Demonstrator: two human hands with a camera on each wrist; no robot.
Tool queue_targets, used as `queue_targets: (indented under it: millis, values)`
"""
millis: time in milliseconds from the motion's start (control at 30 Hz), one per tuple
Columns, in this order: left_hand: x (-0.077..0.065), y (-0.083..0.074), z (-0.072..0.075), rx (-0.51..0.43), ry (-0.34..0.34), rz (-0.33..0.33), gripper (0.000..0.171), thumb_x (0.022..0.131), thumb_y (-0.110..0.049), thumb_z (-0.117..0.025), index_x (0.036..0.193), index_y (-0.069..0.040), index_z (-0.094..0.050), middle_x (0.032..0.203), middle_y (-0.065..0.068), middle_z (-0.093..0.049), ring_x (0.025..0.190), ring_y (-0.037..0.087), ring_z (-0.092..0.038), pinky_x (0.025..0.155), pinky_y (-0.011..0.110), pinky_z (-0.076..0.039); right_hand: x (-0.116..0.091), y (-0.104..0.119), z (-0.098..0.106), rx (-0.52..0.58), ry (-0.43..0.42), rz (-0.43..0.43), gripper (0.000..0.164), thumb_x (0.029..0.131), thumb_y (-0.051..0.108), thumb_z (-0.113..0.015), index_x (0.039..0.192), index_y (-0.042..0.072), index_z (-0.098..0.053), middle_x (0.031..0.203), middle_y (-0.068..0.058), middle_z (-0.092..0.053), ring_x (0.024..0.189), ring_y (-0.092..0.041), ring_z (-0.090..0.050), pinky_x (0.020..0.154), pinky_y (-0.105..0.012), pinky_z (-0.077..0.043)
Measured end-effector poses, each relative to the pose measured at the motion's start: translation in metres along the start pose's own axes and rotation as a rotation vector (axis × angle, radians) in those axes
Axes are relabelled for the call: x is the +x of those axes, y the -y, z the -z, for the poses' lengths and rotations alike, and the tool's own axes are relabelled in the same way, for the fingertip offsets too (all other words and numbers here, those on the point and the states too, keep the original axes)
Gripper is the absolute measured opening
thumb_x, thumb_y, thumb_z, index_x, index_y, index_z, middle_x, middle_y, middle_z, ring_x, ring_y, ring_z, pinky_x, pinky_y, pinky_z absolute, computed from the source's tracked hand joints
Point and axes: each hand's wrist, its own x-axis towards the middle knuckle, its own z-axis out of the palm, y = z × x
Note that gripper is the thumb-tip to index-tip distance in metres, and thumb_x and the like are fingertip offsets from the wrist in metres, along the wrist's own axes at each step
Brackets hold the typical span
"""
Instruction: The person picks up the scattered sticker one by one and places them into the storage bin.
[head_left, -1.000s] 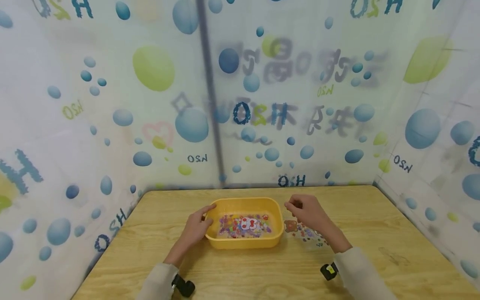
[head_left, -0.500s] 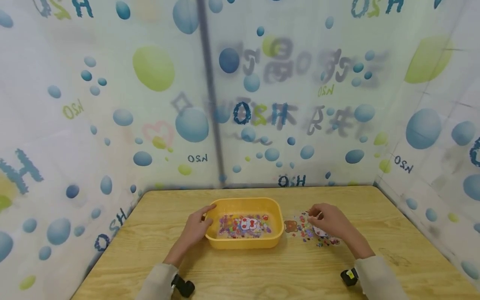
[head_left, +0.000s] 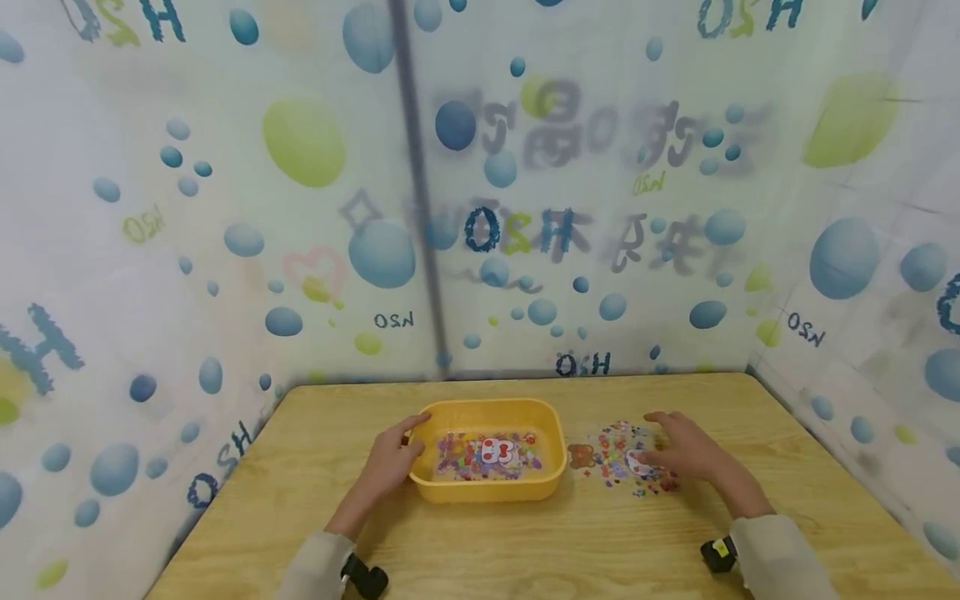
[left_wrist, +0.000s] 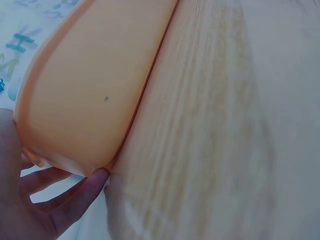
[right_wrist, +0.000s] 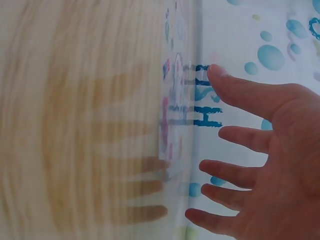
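Note:
In the head view a yellow plastic basin (head_left: pixel 487 492) stands on the table. My left hand (head_left: pixel 392 457) grips its left end; in the left wrist view, the fingers (left_wrist: pixel 82 197) curl against the basin's outer wall (left_wrist: pixel 95 85). Inside lies a colourful patterned layer with a white cartoon face (head_left: pixel 497 451). To the basin's right is a spread of small, colourful printed shapes (head_left: pixel 611 458), with a brown bear shape (head_left: pixel 581 456) at its left side. Over the right part of this spread is my right hand (head_left: pixel 693 450). Its fingers are spread, with nothing held, in the right wrist view.
The wooden table (head_left: pixel 495 554) reaches back to a curtain (head_left: pixel 600 167) printed with blue and green drops. Similar curtain panels stand at the left and right. Black wrist cameras (head_left: pixel 366 577) sit below both sleeves.
My right hand has moved right, away from the basin's edge to the colourful spread, and its fingers have gone from pinched together to spread. My left hand stays on the basin.

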Motion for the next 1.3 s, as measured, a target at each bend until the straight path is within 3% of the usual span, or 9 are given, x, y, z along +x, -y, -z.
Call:
queue_targets:
  millis: [133,300,600,867,1300]
  values:
    - [0.001,-0.002,0.002,0.013,-0.004,-0.014,0.050,0.092,-0.004,-0.057,0.141,-0.008,-0.064,0.143,0.020,-0.062,0.098,0.026,-0.065,0.073,0.029,-0.051,0.000,-0.008,-0.003,0.025,0.037,-0.045,0.075,0.090,0.033,-0.078,0.142,-0.011,-0.049,0.137,-0.039,-0.054,0.125,-0.057,-0.052,0.100,-0.068,-0.046]
    - [0.000,-0.002,0.002,0.016,-0.005,-0.015,0.050,0.092,-0.004,-0.057,0.141,-0.008,-0.064,0.144,0.020,-0.062,0.097,0.026,-0.065,0.070,0.027,-0.051,-0.001,-0.012,-0.004,0.037,0.063,-0.056,0.069,0.086,0.030,-0.079,0.137,-0.010,-0.056,0.133,-0.037,-0.057,0.122,-0.054,-0.055,0.099,-0.067,-0.047]
    - [0.000,-0.005,0.002,0.020,-0.008,-0.009,0.049,0.093,-0.006,-0.057,0.142,-0.010,-0.063,0.146,0.018,-0.061,0.107,0.030,-0.066,0.080,0.033,-0.054,0.000,-0.013,-0.004,-0.001,0.073,0.001,0.057,0.084,0.025,-0.082,0.127,-0.009,-0.065,0.130,-0.035,-0.057,0.119,-0.053,-0.056,0.096,-0.064,-0.049]
    - [-0.001,-0.004,0.002,0.002,0.003,-0.005,0.050,0.093,-0.005,-0.057,0.143,-0.009,-0.063,0.146,0.020,-0.060,0.100,0.027,-0.067,0.069,0.027,-0.052,0.000,-0.010,-0.006,-0.021,0.097,-0.044,0.056,0.086,0.023,-0.081,0.133,-0.003,-0.066,0.135,-0.037,-0.054,0.124,-0.055,-0.053,0.100,-0.067,-0.046]
    - [0.000,-0.002,0.000,-0.002,0.007,0.013,0.050,0.094,-0.005,-0.057,0.144,-0.011,-0.062,0.148,0.018,-0.059,0.102,0.027,-0.065,0.070,0.028,-0.052,0.000,-0.005,-0.006,0.003,0.110,-0.094,0.046,0.087,0.020,-0.080,0.128,0.000,-0.071,0.141,-0.043,-0.047,0.129,-0.061,-0.047,0.101,-0.067,-0.045]
